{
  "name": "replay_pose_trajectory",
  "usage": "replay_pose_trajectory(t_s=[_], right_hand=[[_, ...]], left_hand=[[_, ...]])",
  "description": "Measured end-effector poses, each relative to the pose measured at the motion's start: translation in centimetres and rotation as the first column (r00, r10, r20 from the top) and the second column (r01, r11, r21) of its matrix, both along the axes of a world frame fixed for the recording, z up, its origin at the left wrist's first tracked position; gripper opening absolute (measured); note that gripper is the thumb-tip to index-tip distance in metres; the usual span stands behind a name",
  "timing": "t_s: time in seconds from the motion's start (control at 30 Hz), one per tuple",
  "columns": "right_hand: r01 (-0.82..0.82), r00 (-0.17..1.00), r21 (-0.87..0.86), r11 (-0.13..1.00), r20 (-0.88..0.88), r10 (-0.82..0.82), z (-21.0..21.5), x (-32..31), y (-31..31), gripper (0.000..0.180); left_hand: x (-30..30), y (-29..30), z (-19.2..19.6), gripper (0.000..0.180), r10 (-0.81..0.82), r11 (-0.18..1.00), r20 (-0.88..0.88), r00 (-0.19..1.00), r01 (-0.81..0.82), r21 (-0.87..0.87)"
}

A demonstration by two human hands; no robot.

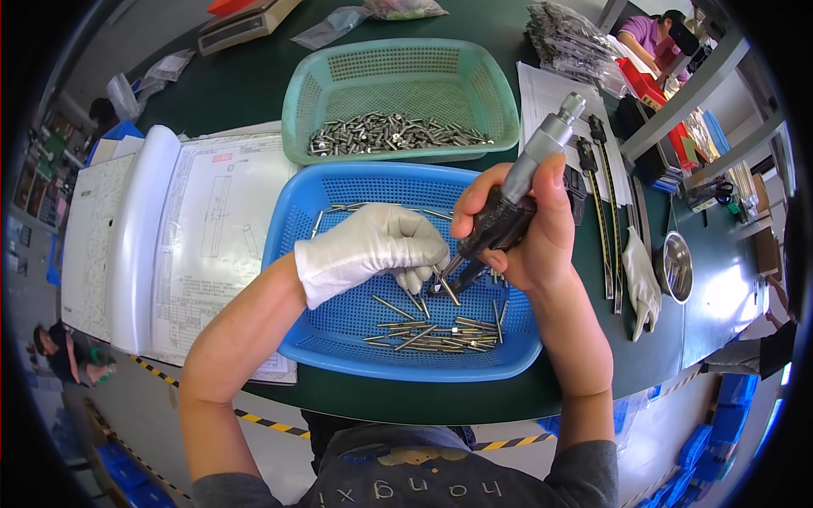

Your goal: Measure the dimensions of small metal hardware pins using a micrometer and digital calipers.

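My left hand point(385, 245), in a white glove, pinches a thin metal pin point(446, 286) over the blue basket point(398, 370). Bare and wrapped round a micrometer point(517, 173), my right hand point(542, 216) holds it tilted, its silver thimble pointing up and away. The micrometer's dark frame comes down beside the pin; whether its jaws touch the pin I cannot tell. Several more metal pins point(432, 339) lie loose in the basket's near right part, and others lie along its far wall.
Behind stands a green basket point(398, 52) with many short metal pieces point(398, 134). Technical drawings point(220, 245) lie at the left. To the right are calipers point(593, 203), a white glove point(641, 279) and a metal bowl point(675, 267). A person point(648, 38) sits at the far right.
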State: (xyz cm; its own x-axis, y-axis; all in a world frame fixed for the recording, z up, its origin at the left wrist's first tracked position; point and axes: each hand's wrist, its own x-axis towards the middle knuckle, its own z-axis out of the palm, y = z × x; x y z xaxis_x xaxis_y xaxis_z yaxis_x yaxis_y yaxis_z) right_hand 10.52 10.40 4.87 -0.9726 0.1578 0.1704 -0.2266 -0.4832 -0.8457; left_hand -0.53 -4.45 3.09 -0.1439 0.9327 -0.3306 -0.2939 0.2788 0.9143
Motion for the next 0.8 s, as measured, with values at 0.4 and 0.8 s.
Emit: replay_pose_trajectory(t_s=[0.4, 0.8], right_hand=[[0.102, 0.987, -0.028, 0.994, 0.129, -0.097, 0.5, -0.3, 0.1, 0.067], [0.092, 0.991, -0.041, 0.995, 0.098, -0.087, 0.4, -0.2, 0.0, 0.07]], left_hand=[[0.9, 0.1, 0.0, 0.038, 0.14, 0.99, -0.075, 0.987, -0.141, -0.008], [1.5, 0.2, 0.4, 0.037, 0.133, 0.991, -0.181, 0.975, -0.133, 0.016]])
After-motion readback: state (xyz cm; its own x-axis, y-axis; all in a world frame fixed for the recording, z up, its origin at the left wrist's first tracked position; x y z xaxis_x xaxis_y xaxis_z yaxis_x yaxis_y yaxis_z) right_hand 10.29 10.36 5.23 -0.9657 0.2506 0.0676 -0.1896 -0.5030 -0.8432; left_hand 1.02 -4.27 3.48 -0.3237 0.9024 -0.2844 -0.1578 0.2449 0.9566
